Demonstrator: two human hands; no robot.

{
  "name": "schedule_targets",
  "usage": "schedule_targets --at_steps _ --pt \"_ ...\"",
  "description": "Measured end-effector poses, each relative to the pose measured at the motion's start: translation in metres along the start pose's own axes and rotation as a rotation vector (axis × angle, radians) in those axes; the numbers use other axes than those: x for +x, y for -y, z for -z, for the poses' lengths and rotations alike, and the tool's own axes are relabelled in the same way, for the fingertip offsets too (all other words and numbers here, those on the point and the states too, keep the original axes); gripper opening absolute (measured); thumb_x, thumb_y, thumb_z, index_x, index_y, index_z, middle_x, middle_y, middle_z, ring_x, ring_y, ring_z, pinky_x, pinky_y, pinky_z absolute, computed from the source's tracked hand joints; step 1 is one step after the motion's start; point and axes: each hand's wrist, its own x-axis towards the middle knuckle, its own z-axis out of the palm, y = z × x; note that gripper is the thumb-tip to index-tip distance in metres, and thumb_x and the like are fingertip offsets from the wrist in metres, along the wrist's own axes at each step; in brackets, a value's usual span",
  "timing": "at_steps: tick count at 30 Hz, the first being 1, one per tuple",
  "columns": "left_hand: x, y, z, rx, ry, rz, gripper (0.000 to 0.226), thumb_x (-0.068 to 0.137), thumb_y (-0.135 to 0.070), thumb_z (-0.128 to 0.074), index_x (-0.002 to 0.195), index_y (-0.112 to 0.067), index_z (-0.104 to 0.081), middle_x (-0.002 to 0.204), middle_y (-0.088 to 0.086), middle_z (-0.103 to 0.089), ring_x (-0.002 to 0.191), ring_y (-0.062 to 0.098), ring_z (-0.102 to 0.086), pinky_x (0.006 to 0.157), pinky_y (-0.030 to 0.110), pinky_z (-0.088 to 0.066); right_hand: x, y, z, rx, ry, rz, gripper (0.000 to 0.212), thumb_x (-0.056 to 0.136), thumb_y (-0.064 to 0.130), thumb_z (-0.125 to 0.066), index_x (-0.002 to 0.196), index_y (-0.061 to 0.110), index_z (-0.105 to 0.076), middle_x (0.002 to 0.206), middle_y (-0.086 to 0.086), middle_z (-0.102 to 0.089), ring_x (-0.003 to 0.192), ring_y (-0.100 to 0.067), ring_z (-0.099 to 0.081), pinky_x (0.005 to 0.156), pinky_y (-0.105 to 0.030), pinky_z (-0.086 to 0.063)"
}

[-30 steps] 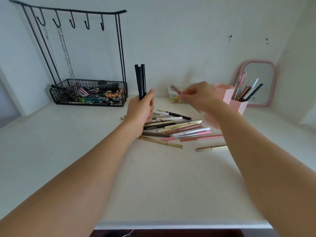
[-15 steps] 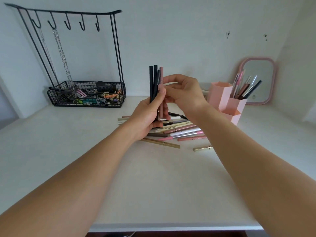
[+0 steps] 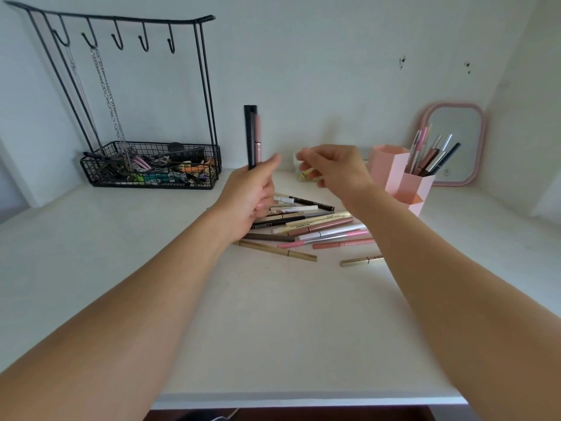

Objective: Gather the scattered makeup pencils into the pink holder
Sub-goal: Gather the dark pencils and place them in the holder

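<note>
My left hand [image 3: 249, 199] grips a small upright bundle of makeup pencils [image 3: 252, 135], black ones and a pink one, above the table. Just to its right hovers my right hand [image 3: 331, 168], fingers loosely bent and holding nothing. Below both hands lies a scattered pile of pencils [image 3: 312, 226] in black, cream, pink, white and gold; one gold pencil [image 3: 361, 260] lies apart at the front right. The pink holder [image 3: 403, 183] of hexagonal tubes stands at the right with several pencils [image 3: 431, 156] upright in its back tube.
A black wire rack [image 3: 151, 171] with hooks, chains and a basket of small items stands at the back left. A pink-framed mirror [image 3: 455, 144] leans on the wall behind the holder. A small clear container [image 3: 305, 174] sits behind my right hand. The table's front edge [image 3: 303, 401] is near.
My right hand put a pink pencil into the bundle in my left hand, then let go and drew away to the right. The left hand still holds the bundle upright.
</note>
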Motion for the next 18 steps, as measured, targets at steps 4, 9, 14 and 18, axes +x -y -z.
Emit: schedule_targets --at_steps 4,9,14,18 --pt "0.007 0.001 0.011 -0.023 -0.219 0.002 0.046 0.096 -0.037 -0.063 0.061 -0.021 -0.038 0.048 -0.005 -0.038 0.039 0.012 -0.033 0.034 0.021 -0.021 0.01 -0.02 0.02 -0.546 -0.05 0.022 0.012 0.086 0.018 -0.076 0.097 0.013 -0.077 0.088 0.003 -0.07 0.078 -0.007 -0.06 0.074 -0.018 -0.043" --pt "0.008 0.003 0.012 -0.009 -0.348 -0.005 0.04 0.095 -0.04 -0.066 0.065 -0.017 -0.052 0.045 -0.005 -0.048 0.037 0.011 -0.042 0.038 0.021 -0.031 0.007 -0.028 0.014 -0.703 0.137 0.034 0.019 0.085 0.012 -0.076 0.103 0.006 -0.077 0.101 -0.003 -0.074 0.089 -0.012 -0.065 0.083 -0.019 -0.049" --pt "0.008 0.002 0.012 0.002 -0.393 0.012 0.04 0.094 -0.039 -0.067 0.065 -0.017 -0.05 0.042 -0.006 -0.045 0.035 0.011 -0.042 0.04 0.021 -0.037 0.007 -0.03 0.01 -0.803 0.204 0.054 0.013 0.089 0.008 -0.07 0.099 0.006 -0.078 0.095 -0.002 -0.073 0.091 -0.014 -0.066 0.083 -0.021 -0.05" --pt "0.01 0.004 0.013 -0.001 -0.366 0.033 0.039 0.094 -0.037 -0.066 0.066 -0.018 -0.047 0.043 -0.007 -0.038 0.038 0.012 -0.036 0.041 0.022 -0.031 0.007 -0.028 0.014 -0.814 0.267 0.018 0.017 0.087 0.01 -0.074 0.104 0.006 -0.076 0.089 0.002 -0.067 0.089 -0.013 -0.063 0.082 -0.02 -0.046"
